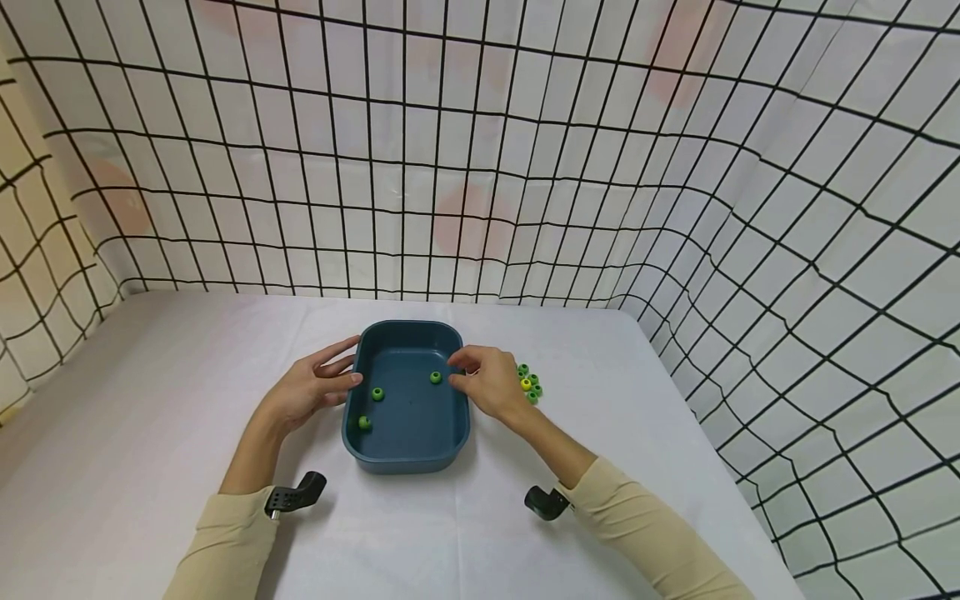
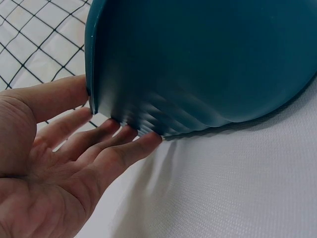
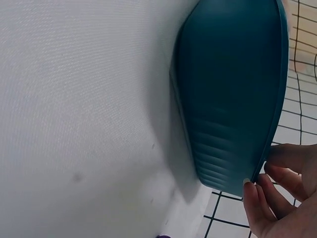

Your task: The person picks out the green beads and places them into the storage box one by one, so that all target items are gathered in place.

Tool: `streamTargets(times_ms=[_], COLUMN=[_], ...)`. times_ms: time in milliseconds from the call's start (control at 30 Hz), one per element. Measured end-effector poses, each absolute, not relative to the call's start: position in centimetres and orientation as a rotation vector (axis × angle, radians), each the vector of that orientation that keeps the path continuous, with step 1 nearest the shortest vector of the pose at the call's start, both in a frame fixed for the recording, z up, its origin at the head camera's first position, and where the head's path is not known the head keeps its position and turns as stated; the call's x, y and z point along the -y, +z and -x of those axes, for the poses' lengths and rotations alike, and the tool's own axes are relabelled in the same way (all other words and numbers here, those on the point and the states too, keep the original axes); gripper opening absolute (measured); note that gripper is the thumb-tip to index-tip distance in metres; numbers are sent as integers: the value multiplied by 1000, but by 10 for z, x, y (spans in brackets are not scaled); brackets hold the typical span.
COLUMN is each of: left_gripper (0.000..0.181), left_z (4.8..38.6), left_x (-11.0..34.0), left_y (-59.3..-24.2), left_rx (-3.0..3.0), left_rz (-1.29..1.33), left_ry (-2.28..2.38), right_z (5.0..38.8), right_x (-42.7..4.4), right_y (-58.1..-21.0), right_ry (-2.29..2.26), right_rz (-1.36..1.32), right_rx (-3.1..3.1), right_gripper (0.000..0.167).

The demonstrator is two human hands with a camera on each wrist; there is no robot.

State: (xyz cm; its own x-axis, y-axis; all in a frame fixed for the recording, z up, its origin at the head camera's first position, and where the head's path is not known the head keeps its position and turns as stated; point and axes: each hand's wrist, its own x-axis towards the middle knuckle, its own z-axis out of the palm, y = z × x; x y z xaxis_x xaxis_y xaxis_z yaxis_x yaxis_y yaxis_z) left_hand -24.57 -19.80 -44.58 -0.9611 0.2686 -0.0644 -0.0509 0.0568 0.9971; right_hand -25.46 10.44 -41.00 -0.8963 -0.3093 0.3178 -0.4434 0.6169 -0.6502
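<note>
A deep blue-green tray (image 1: 408,460) with rounded corners sits on the white cloth, three green beads inside: one near its right side (image 1: 436,377), another left of centre (image 1: 378,393), the last near the left wall (image 1: 364,422). My left hand (image 1: 311,385) holds the tray's left side, thumb at the rim and fingers against the outer wall (image 2: 163,114). At the opposite side, my right hand (image 1: 487,382) pinches the rim (image 3: 278,119); its thumb and index finger reach over, while other fingertips touch the outside. No bead shows in either hand.
Just right of my right hand lies a small cluster of green beads (image 1: 536,390) with a yellow bead (image 1: 526,384) among them, partly hidden by the hand. A black wire grid (image 1: 405,208) stands around the back and sides of the table (image 1: 420,542).
</note>
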Motion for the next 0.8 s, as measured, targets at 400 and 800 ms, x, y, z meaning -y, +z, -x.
streamTargets(times_ms=[400, 800], left_gripper=[77, 77], left_z=[248, 248], left_x=[197, 197], left_y=[-447, -447], left_rx=[-2110, -2106], left_rz=[-221, -216], left_ry=[1992, 1995], right_z=[256, 258], right_x=[-116, -147], right_y=[-407, -407], right_ry=[1117, 1094], right_rz=[-594, -452], right_rx=[2624, 2661], right_gripper=[20, 21])
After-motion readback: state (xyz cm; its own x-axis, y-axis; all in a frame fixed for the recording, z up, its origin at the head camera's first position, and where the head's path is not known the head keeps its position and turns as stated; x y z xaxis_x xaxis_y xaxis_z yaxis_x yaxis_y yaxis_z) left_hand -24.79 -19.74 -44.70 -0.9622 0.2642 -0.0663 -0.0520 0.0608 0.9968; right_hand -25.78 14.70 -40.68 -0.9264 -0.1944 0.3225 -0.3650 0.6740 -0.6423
